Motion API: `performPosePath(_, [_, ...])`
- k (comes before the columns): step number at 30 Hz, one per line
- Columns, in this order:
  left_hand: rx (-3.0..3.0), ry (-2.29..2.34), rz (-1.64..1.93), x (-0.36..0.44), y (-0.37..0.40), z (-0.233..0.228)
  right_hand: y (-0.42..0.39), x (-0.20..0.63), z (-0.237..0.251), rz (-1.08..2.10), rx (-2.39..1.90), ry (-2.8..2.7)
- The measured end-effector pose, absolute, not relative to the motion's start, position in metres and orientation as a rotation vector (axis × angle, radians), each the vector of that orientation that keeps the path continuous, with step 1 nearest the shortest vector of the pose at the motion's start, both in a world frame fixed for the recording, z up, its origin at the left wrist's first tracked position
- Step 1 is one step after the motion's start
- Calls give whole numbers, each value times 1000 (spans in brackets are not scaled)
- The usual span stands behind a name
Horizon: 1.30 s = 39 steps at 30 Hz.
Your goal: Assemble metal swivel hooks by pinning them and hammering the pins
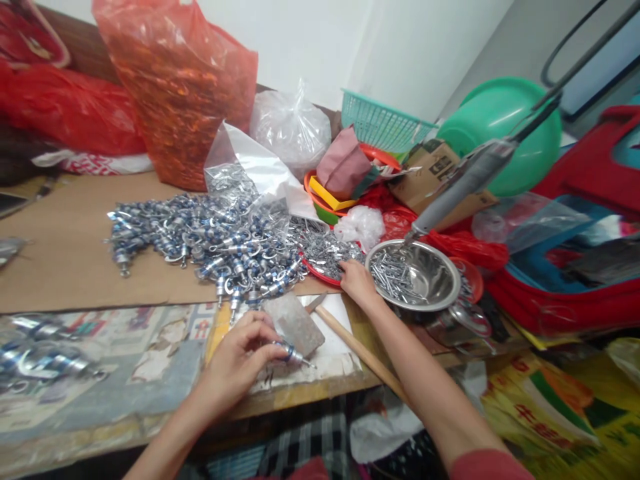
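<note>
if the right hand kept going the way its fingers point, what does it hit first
The right hand already rests at the rim of the red tray; going on up and left, its fingers would probably meet the small metal parts heaped in it first.

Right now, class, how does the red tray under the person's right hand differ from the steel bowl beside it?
The red tray is shallow and red; the steel bowl is deep and shiny metal. The tray is heaped nearly full with small grey metal pieces; the bowl holds only a thin scatter of nails up one side. The right hand touches the tray, not the bowl. Both are round and hold metal parts.
</note>
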<state>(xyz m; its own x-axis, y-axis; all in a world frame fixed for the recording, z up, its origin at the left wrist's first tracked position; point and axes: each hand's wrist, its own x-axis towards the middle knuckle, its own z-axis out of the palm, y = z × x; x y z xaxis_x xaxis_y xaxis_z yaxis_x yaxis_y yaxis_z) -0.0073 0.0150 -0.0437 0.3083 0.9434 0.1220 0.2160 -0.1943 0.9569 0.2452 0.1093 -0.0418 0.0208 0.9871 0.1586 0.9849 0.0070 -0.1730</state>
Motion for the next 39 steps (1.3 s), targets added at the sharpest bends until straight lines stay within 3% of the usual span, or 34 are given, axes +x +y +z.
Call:
performPosePath(8, [1714,1074,911,-5,13,-41,135,259,-49,61,-2029,-2105])
performPosePath(17, [1660,1120,912,-4,9,-42,76,230,-31,140,-1750,-1863])
performPosePath(24, [1424,1172,986,1,8,-48,3,163,-25,826,-1303,-1681])
performPosePath(29, [1576,1184,965,0,8,-44,-2,157,-26,1111,-1220,-1459])
performPosePath(33, [1584,1096,969,-1,6,-42,-4,160,-28,1076,-1198,-1511])
performPosePath(39, [1342,1108,1006,-2,3,-41,-20,165,-36,751,-1154,-1668])
